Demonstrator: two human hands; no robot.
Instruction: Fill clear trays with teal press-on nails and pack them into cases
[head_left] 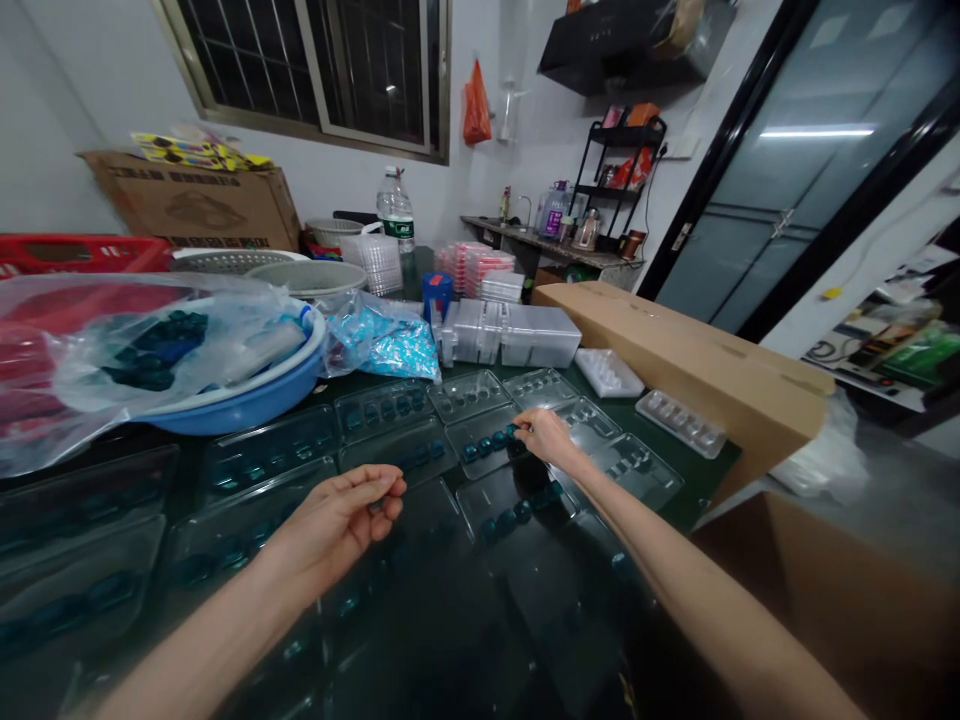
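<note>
Several clear plastic blister trays (487,400) lie spread over a dark green table, some with small teal pieces (517,510) in their pockets. My right hand (546,436) reaches forward over one tray, fingers pinched on a small teal piece at a pocket. My left hand (341,522) hovers palm up nearer to me, fingers curled round small teal pieces that show at its fingertips. Trays with teal pieces (270,455) lie under and left of it.
A blue basin (247,400) with a plastic bag of teal pieces stands at the left. A long cardboard box (697,365) lies along the right, another box (825,590) near me. Stacked clear trays (510,335), a blue-patterned bag (390,345) and a water bottle (395,210) stand behind.
</note>
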